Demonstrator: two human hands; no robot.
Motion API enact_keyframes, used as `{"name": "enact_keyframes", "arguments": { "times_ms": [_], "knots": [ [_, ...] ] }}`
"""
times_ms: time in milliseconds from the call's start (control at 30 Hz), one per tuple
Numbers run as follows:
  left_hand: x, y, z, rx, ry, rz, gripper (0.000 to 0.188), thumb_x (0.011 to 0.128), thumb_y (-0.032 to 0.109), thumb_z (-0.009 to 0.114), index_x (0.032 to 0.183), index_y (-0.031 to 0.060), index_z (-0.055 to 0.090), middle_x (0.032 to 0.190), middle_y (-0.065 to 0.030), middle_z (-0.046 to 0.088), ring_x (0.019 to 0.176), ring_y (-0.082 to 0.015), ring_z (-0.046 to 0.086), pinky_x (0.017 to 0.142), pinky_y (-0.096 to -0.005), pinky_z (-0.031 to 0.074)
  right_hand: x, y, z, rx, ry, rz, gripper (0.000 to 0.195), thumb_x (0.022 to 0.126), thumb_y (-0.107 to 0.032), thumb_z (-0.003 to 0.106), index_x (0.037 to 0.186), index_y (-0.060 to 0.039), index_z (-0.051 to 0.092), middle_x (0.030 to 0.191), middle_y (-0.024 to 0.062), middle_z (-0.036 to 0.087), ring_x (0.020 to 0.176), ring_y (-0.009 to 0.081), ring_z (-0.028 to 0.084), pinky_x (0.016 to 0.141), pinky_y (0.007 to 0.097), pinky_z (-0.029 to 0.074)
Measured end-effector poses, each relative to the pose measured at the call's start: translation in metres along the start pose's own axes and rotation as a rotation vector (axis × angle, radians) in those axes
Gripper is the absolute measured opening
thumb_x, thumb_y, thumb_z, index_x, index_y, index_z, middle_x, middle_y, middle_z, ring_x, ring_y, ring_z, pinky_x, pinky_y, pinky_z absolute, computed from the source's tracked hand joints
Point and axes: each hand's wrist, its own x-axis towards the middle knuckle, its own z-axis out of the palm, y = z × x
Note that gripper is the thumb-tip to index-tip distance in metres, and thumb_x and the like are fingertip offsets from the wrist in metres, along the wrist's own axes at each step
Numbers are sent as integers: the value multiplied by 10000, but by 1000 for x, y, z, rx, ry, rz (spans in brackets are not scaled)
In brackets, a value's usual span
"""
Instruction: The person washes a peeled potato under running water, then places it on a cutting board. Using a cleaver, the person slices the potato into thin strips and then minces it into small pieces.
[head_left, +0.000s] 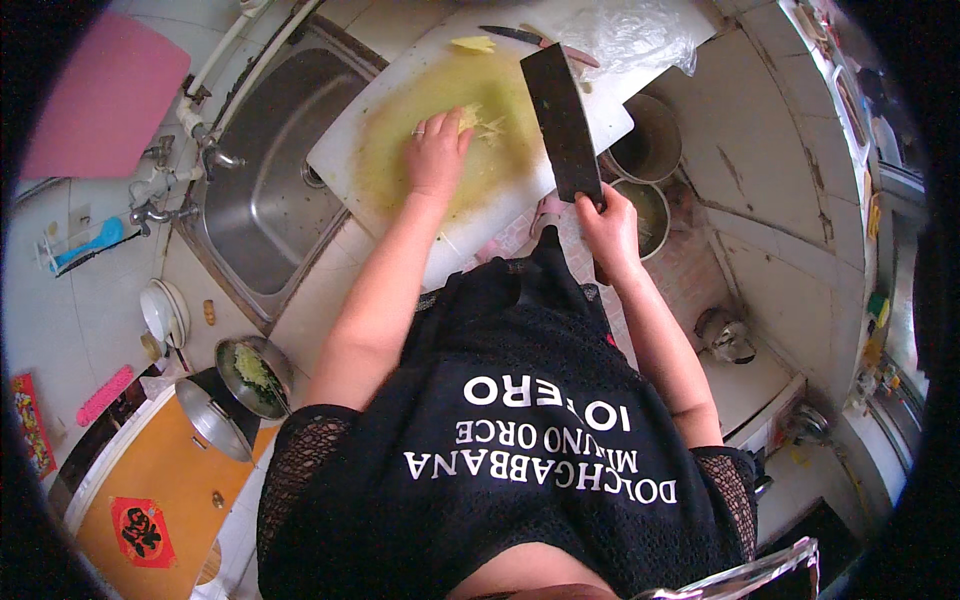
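Note:
My left hand (439, 150) rests on the large white cutting board (337, 161), its fingertips at a small pile of pale yellow shreds (487, 126). In my right hand (609, 225) is a dark, wide-bladed cleaver (562, 120), held up over the board's right part with the blade clear of the shreds. Several pale yellow slices (473, 44) lie at the board's far edge. Near them is a knife with a dark blade (510, 34) and a reddish handle. A crumpled clear plastic bag (637, 34) lies at the board's far right. The board's middle is stained yellow-green.
A steel sink (277, 150) with taps lies left of the board. Below left, a metal bowl (253, 375) holds green and pale shreds, beside a metal lid (214, 418). Two pots, one a metal pot (649, 139), stand low at the right. A pink board (109, 97) is at the far left.

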Motion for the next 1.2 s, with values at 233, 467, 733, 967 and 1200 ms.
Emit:
{"name": "enact_keyframes", "arguments": {
  "times_ms": [233,467,733,967,1200],
  "knots": [
    [-4,42,9,-87,117,-326,366,864,239,669,1157,27,621,1022,-178,588,991,-351,567,866,-438,469,-4,-5,4,-340,-3,-67,234,837,-268,608,918,-57,669,782,204,669,789,403,648,709,489,518],
    [-5,38,-1,-135,5,-338,360,907,262,589,1154,0,602,1094,-187,562,1013,-364,560,852,-461,476,-14,-8,16,-409,-35,-97,222,830,-241,600,948,-61,657,825,211,669,819,405,647,723,501,517],
    [-10,43,-16,-81,-10,-69,421,751,207,753,1139,129,608,1288,-142,469,1204,-367,437,1006,-467,398,-6,-8,22,-273,7,-115,215,812,-239,610,883,-38,638,790,230,650,794,429,631,710,510,506],
    [-18,41,8,-56,36,-165,490,730,251,789,1143,111,566,1289,-152,461,1202,-373,426,1006,-483,383,4,-7,14,-282,-37,-87,237,828,-266,626,896,-41,655,779,222,653,799,415,638,700,494,509],
    [-9,37,-4,-35,101,-341,562,718,237,803,1164,59,512,1281,-222,449,1204,-405,424,990,-499,396,16,-21,13,-460,-40,-256,216,829,-263,627,898,-60,658,791,212,658,792,404,644,704,496,518]
  ]
}}
